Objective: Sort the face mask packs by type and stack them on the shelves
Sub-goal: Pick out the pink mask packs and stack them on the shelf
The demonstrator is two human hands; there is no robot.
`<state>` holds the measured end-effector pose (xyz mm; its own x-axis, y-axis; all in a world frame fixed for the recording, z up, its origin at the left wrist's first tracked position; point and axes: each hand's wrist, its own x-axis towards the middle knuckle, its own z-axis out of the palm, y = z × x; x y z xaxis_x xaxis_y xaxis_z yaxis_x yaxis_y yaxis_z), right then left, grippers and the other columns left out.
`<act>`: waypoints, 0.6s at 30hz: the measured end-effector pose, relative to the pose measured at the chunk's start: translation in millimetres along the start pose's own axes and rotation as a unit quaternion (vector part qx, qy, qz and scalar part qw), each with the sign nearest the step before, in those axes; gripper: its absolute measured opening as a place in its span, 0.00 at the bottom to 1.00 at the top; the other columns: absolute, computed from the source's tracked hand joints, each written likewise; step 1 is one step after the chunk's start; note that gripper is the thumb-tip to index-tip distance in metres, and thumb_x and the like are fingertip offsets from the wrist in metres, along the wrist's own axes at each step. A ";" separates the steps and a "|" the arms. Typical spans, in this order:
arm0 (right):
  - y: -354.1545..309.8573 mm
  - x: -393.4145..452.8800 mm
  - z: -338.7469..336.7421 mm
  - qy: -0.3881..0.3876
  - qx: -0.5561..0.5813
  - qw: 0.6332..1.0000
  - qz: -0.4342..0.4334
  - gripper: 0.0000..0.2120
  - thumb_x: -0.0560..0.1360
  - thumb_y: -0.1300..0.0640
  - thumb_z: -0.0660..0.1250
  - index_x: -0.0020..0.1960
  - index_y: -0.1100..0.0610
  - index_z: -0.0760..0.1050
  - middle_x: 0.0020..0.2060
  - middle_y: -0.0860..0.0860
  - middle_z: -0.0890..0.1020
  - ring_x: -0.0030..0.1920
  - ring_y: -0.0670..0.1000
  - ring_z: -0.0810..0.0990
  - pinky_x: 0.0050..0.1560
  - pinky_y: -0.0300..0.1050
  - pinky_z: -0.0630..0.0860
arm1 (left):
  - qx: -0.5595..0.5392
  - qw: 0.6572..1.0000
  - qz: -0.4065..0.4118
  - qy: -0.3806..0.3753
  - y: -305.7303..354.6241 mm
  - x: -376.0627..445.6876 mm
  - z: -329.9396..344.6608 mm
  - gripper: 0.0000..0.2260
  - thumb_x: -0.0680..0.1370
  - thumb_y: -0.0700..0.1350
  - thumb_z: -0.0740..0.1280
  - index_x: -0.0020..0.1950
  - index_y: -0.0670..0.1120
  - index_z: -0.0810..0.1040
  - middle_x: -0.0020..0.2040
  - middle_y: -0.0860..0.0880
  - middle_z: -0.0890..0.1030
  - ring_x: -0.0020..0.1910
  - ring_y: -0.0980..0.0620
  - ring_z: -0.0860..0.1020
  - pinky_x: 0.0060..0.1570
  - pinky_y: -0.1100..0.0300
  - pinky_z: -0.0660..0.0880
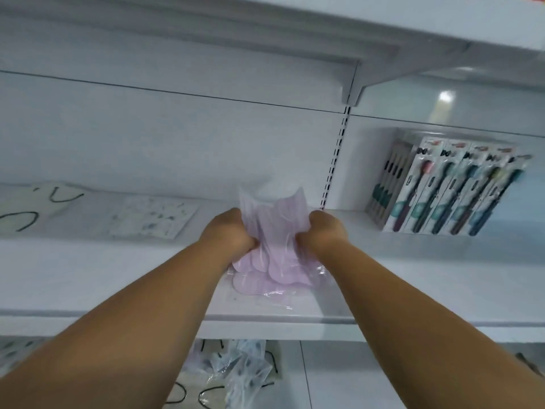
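Far left on the middle shelf (pixel 383 290): a pale pack with black ear loops (pixel 32 208), then a speckled-print pack (pixel 153 216) lying flat — both well apart from the hands. Centre: left hand (pixel 227 231) and right hand (pixel 323 228) level with each other, equally near, fingers curled and clamped on the two sides of the lilac mask packs (pixel 272 228). Long axis running away toward the back panel, far end lifted, near end touching the shelf just beside more lilac packs (pixel 259 278) lying flat. Probably a matter of lowering straight down onto that pile. Right: boxed toothbrushes (pixel 448 190) standing tilted — printing too blurred to read. Below: more packs in clear wrap (pixel 244 370).
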<state>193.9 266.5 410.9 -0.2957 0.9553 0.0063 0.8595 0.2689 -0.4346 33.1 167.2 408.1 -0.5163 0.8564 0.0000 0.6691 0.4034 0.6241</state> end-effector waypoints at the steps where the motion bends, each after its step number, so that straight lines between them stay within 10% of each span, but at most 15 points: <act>1: 0.5 0.2 -1.5 0.020 -0.032 0.999 -0.005 0.12 0.71 0.54 0.70 0.51 0.56 0.71 0.45 0.51 0.76 0.48 0.56 0.78 0.43 0.43 0.70 | 0.029 0.999 -0.012 0.009 1.8 1.7 1.8 0.19 0.70 0.52 0.75 0.56 0.48 0.73 0.52 0.48 0.78 0.54 0.43 0.79 0.49 0.56 0.75; 4: -0.1 -3.1 -7.1 0.075 -0.105 0.991 -0.038 0.20 0.75 0.53 0.71 0.61 0.56 0.68 0.56 0.54 0.75 0.56 0.57 0.77 0.46 0.47 0.69 | 0.107 0.992 -0.017 0.072 4.8 1.5 9.7 0.32 0.69 0.55 0.76 0.65 0.46 0.65 0.60 0.45 0.71 0.58 0.41 0.76 0.47 0.53 0.72; 18: -58.5 -123.4 10.3 0.137 -0.046 0.970 -0.195 0.13 0.80 0.52 0.62 0.62 0.56 0.72 0.57 0.53 0.76 0.55 0.55 0.75 0.51 0.48 0.73 | 0.068 0.972 0.164 0.151 -63.5 -113.4 -38.9 0.14 0.79 0.51 0.68 0.63 0.51 0.75 0.57 0.52 0.76 0.52 0.52 0.76 0.50 0.57 0.73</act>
<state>175.9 131.7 426.3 -0.4951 0.7723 0.3981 0.7422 0.6142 -0.2683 28.4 31.9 398.8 -0.3832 0.8209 0.4233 0.8783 0.1819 0.4422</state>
